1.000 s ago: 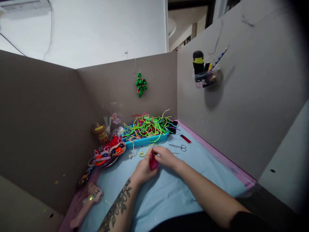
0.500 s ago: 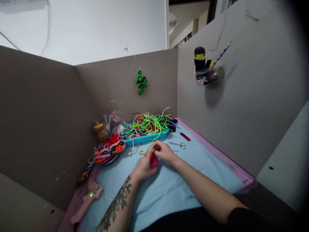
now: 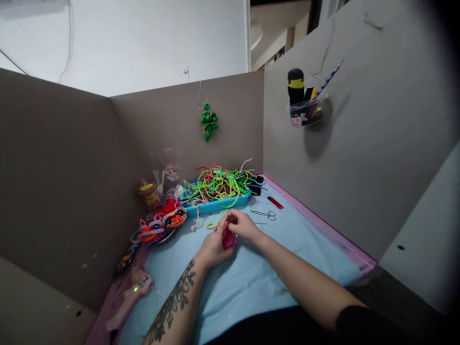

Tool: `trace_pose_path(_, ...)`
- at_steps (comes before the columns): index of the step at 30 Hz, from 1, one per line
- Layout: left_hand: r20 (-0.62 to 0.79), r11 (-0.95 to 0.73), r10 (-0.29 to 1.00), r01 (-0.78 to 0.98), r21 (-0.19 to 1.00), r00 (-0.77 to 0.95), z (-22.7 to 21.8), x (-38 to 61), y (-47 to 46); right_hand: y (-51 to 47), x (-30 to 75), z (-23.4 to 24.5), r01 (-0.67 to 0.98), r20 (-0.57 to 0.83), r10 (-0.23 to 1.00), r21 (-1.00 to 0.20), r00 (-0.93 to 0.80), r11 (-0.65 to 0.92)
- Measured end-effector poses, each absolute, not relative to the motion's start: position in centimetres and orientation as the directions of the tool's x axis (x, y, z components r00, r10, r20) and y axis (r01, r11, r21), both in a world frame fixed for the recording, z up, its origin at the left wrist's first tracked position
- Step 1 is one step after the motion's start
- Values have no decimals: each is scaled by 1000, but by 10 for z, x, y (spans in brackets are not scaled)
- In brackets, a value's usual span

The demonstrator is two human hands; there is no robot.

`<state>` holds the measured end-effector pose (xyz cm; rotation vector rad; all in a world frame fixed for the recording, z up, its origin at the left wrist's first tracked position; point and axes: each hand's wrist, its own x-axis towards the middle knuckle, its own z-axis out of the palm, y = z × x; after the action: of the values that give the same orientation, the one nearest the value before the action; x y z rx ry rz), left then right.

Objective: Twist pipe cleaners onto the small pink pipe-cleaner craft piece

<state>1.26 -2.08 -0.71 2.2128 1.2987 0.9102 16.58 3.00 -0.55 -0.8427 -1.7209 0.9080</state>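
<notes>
My left hand [image 3: 212, 249] and my right hand [image 3: 243, 224] meet over the light blue mat [image 3: 251, 282], both closed on a small red fuzzy piece [image 3: 227, 237]. The left hand cups it from below and the right pinches its top. Just beyond the hands lies a yellow-green pipe cleaner [image 3: 214, 222]. Behind that stands a blue tray [image 3: 215, 206] heaped with coloured pipe cleaners [image 3: 217, 184].
Small scissors [image 3: 265, 214] and a red strip [image 3: 275, 202] lie right of the hands. Finished fuzzy figures [image 3: 161, 224] sit on a plate at left, with a pink glue gun [image 3: 130, 298] nearer me. Grey cardboard walls enclose the desk; a pen cup [image 3: 305, 108] and a green ornament [image 3: 209, 122] hang there.
Both hands stay on the red piece; the right hand's fingers have shifted slightly on its top. The view has tilted a little.
</notes>
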Motion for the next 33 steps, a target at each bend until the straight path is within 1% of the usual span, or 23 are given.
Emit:
trace_pose_path(2,343,-465,885,536,705,316,-7,13,-21,29,165,-5,135,449,848,-857,-280,498)
trace_pose_path(4,327,-421,904,444,791,274,-6,14,-21,30,166,-5,132,458,855,-858,-245,497)
trace_pose_path(6,314,-368,926,323,872,208,-2,16,-20,35,168,-6,116,461,871,-868,-169,482)
trace_pose_path(8,323,-337,941,205,919,99,3,18,-18,40,171,-8,96,456,886,-882,-84,462)
trace_pose_path(10,331,-324,942,102,940,-52,7,17,-15,44,174,-10,93,453,891,-887,-25,453)
trace_pose_path(13,279,-299,917,-26,954,-285,9,12,-8,38,173,-9,137,491,871,-862,-12,488)
trace_pose_path(15,238,-292,891,-88,952,-387,6,9,-3,27,168,-7,188,566,823,-803,-56,565)
trace_pose_path(17,232,-317,866,-127,940,-443,3,6,2,15,159,-5,230,660,738,-703,-140,672)
trace_pose_path(20,193,-331,842,-198,923,-504,-3,6,7,2,147,-2,262,737,637,-583,-225,769)
trace_pose_path(23,93,-290,848,-308,906,-522,-5,9,8,1,139,-2,303,753,609,-537,-248,787)
trace_pose_path(27,15,-264,857,-415,870,-515,-6,14,8,7,133,-6,329,748,614,-530,-253,781)
trace_pose_path(33,1,-237,899,-485,841,-437,-5,17,6,16,137,-7,290,736,632,-566,-243,771)
